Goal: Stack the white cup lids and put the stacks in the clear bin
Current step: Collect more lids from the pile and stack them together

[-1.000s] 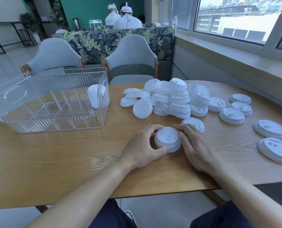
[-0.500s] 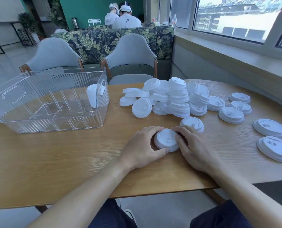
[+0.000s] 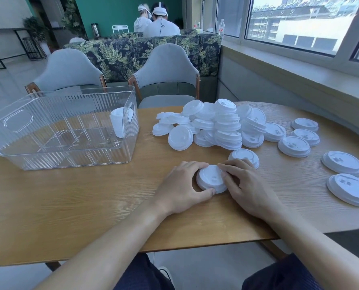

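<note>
While pressed to the wooden table, a short stack of white lids is gripped between both hands.
It is clasped by the curled fingers of the left hand and right hand, right of the clear bin.

Both forearms are extended forward and drawn together toward the middle. The left hand is curled, its thumb stretched forward low along the near side and its fingers arched over the far side. The right hand is laid palm-down opposite, its fingers bent inward toward the left hand's fingertips.
</note>
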The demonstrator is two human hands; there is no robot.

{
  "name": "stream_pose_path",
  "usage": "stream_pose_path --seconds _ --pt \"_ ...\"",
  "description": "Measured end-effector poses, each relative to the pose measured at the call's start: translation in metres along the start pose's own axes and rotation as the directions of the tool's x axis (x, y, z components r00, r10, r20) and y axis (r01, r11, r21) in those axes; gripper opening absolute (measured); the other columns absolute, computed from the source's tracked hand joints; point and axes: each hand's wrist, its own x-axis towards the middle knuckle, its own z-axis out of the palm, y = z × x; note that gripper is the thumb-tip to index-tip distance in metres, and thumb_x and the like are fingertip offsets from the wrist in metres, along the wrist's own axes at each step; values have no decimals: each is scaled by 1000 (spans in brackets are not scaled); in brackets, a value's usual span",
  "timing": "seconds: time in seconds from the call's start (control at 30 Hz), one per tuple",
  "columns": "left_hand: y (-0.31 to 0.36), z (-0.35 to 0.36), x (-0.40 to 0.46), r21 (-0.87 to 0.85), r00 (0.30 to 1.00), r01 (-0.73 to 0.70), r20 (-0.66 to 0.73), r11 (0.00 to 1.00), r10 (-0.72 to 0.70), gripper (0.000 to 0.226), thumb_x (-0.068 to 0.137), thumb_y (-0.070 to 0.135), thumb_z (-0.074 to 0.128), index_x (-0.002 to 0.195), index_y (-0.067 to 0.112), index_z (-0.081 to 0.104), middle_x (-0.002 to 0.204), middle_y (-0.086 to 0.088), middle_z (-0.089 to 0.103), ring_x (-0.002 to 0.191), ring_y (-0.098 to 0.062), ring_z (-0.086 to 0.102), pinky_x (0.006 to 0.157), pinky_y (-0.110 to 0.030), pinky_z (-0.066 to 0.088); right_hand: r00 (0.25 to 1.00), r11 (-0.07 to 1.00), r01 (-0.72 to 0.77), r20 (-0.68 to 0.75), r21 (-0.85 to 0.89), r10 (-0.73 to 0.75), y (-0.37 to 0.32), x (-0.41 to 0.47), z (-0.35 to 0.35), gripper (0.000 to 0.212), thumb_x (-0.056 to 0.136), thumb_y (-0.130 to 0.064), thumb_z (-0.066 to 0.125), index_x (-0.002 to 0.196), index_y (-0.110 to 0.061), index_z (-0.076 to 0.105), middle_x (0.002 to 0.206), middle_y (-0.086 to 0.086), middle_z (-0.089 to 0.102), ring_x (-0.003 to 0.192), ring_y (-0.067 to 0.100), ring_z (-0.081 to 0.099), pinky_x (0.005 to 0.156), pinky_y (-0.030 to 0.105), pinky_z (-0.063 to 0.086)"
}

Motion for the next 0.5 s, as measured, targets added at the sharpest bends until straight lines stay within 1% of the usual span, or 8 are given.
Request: stream_pose_path --seconds 0.07,0.1,0.23,0.3,0.37,0.4,0.47,0.5 --pt "0 0 0 3 1000 2 2 1000 -2 70 80 54 79 142 33 53 128 27 50 129 2 42 114 -28 35 1000 1000 6 -2 -2 -6 -1 0 0 33 101 -25 53 129 -16 68 121 -14 60 116 -2 40 96 1 26" --pt "0 0 0 4 1000 4 2 1000 -4 71 80 55 78 143 33 53 130 26 51 129 1 42 114 -29 35 1000 1000 6 -3 -5 -6 -1 0 0 34 101 -26 53 129 -16 68 121 -14 60 116 -1 40 96 2 27" --pt "2 -1 -2 20 1000 -14 -2 1000 14 69 82 54 76 143 32 52 128 28 48 129 2 41 113 -28 35 1000 1000 9 -10 -9 -9 0 -1 0 33 101 -27 53 130 -18 67 123 -13 59 119 1 41 99 17 32" --pt "4 -1 -3 36 999 -36 -10 999 37 68 84 53 75 143 30 52 131 26 50 128 4 40 113 -28 34 999 1000 -5 -39 -1 5 2 0 1 31 100 -26 54 127 -20 68 122 -12 56 121 4 43 99 21 35" --pt "5 -1 -3 49 998 -56 -26 997 57 69 85 55 75 144 29 51 137 22 52 128 4 40 113 -28 34 992 998 -57 -108 11 57 5 1 1 29 98 -27 54 123 -20 69 121 -9 54 122 9 43 97 21 33" --pt "5 -1 -3 52 998 -60 -29 997 61 72 84 56 75 146 29 49 139 21 52 128 3 39 113 -27 33 981 996 -92 -168 16 93 6 2 0 28 98 -26 55 120 -19 69 121 -5 53 122 13 42 96 19 30" --pt "7 -1 -2 53 998 -58 -25 997 60 80 82 59 76 149 30 44 143 19 50 129 3 37 110 -22 30 939 982 -183 -290 36 186 8 5 -3 23 95 -19 60 117 -17 68 120 1 52 121 22 41 93 15 24" --pt "7 -1 -1 56 998 -59 -23 997 61 83 81 61 76 151 31 42 144 18 49 129 3 36 108 -20 28 914 971 -234 -326 57 240 9 6 -5 23 93 -15 62 116 -16 66 119 1 49 122 25 40 92 13 21"
